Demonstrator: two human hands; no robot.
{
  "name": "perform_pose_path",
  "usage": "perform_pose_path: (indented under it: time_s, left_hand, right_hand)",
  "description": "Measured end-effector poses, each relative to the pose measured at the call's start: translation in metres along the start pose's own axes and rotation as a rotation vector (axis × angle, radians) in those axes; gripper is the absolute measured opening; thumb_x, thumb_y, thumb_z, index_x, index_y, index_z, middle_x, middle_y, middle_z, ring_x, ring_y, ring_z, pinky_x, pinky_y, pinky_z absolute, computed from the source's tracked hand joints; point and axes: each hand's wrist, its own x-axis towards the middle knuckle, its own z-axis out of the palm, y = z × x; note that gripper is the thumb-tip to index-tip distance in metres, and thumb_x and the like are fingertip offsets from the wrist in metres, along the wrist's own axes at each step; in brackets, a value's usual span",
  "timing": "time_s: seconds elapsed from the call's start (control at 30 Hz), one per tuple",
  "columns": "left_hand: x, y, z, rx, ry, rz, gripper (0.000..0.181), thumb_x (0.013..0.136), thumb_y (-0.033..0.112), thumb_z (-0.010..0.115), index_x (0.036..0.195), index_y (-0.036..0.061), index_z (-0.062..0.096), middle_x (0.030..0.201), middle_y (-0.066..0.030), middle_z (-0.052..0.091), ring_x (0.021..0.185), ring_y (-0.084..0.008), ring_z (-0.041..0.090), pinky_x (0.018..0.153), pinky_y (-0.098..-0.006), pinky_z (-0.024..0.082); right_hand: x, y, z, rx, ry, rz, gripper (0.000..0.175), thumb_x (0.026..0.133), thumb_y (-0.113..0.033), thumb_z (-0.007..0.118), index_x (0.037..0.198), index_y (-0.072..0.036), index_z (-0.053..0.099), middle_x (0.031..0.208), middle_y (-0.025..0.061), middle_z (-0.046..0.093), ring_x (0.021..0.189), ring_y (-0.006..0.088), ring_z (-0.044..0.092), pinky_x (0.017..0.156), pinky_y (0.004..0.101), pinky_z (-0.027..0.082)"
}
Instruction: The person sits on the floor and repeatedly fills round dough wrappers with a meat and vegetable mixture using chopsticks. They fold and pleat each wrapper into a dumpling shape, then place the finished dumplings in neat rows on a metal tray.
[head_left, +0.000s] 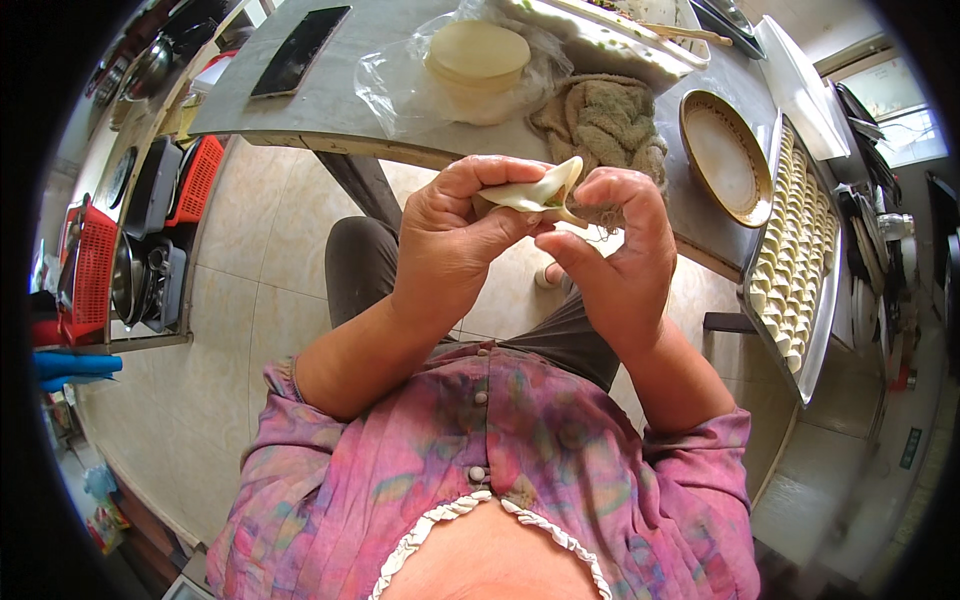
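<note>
My left hand (450, 217) pinches a half-folded dumpling (525, 193) between thumb and fingers, above my lap and by the table's front edge. The pale wrapper gapes at its right end, where some green filling shows. At that open end is my right hand (630, 247), its thumb and index finger spread apart. Whether a right fingertip touches the wrapper is hard to tell. Beyond the hands, a stack of round dough wrappers (480, 49) rests on a clear plastic bag (390, 82). On the right, a metal tray (816, 352) holds rows of folded dumplings (791, 247).
A crumpled brown towel (611, 124) lies at the table edge, just behind my right hand. Right of it is a brown-rimmed dish (727, 161). A white container (630, 45) with filling and a black phone (300, 52) are farther back. Red baskets (196, 180) fill a left shelf.
</note>
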Motion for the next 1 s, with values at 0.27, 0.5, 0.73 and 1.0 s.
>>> perform_pose_path:
  time_s: [0.27,0.5,0.73,1.0]
  left_hand:
    - [-0.001,-0.001,-0.006,-0.136,-0.074,-0.095,0.030,0.085,0.003,0.059,0.112,-0.0034,0.050,0.107,-0.0129,0.059,0.094,-0.0182,0.061,0.083,-0.0288,0.051]
    - [-0.002,0.004,0.002,-0.105,-0.035,-0.085,0.025,0.085,-0.002,0.058,0.109,-0.0037,0.051,0.102,-0.0115,0.060,0.089,-0.0158,0.062,0.079,-0.0291,0.054]
    - [-0.002,0.004,0.002,-0.056,-0.065,-0.091,0.031,0.085,0.003,0.061,0.112,-0.0029,0.048,0.105,-0.0107,0.059,0.092,-0.0160,0.061,0.078,-0.0274,0.053]
    - [-0.001,0.003,0.006,-0.040,-0.051,-0.102,0.024,0.085,-0.001,0.058,0.107,-0.0043,0.049,0.099,-0.0108,0.060,0.085,-0.0142,0.062,0.076,-0.0288,0.055]
  right_hand:
    - [0.000,-0.002,0.014,0.756,-0.195,0.463,0.050,0.081,-0.016,0.068,0.123,-0.001,0.047,0.108,0.0049,0.051,0.100,0.0118,0.049,0.088,0.0269,0.041]
    - [-0.002,0.000,0.020,0.558,-0.075,0.188,0.033,0.084,-0.010,0.063,0.115,-0.001,0.053,0.115,0.0123,0.055,0.109,0.0200,0.049,0.094,0.0309,0.038]
    - [0.000,0.005,0.019,0.412,-0.026,0.007,0.027,0.083,-0.008,0.063,0.108,-0.002,0.057,0.110,0.0130,0.059,0.108,0.0243,0.051,0.093,0.0335,0.040]
    - [0.001,0.009,0.018,0.273,0.062,-0.103,0.019,0.082,-0.007,0.063,0.101,-0.001,0.060,0.101,0.0137,0.064,0.099,0.0276,0.057,0.087,0.0348,0.044]
